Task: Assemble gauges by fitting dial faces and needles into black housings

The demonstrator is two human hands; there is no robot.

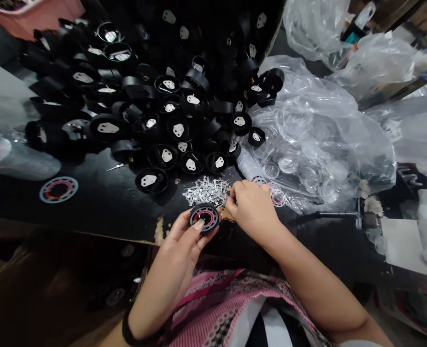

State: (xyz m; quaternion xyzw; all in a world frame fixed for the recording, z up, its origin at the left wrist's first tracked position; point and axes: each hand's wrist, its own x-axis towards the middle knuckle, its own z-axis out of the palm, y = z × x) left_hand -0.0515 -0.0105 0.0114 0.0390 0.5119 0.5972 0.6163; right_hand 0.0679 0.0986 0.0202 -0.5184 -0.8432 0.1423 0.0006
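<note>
My left hand [188, 236] grips a round black gauge [206, 218] by its rim, the thumb lying over its printed dial face. To the right of it, my right hand [251, 205] has its fingers curled together beside a heap of small silvery pointers [205, 191]. Whatever those fingers may hold is hidden. Just beyond my right hand lies a tipped stack of dial discs [248, 164], with one loose dial disc [277, 195] near its end.
Many open black gauge cases [179, 129] are heaped across the back. On the right, a clear plastic bag [318, 140] holds transparent round covers, and a screwdriver-like black tool [329, 214] lies nearby. Another dial disc [59, 190] rests at left, below a pink basket [36, 14].
</note>
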